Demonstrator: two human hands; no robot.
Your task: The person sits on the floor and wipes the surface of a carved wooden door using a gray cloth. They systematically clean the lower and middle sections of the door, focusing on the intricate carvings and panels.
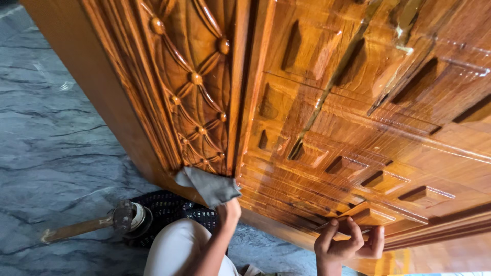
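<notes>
A large glossy carved wooden door [358,128] leans over me, with a quilted carved panel [197,87] on its left part. My left hand [228,213] pinches a grey piece of cloth or abrasive sheet [209,185] and presses it against the bottom corner of that panel. My right hand [343,243] curls its fingers around the door's lower edge, further right.
A hammer [125,217] with a wooden handle lies on the grey marble floor [51,128] at lower left. Beside it lies a black patterned cloth [169,209]. My knee in white fabric [176,250] shows at the bottom.
</notes>
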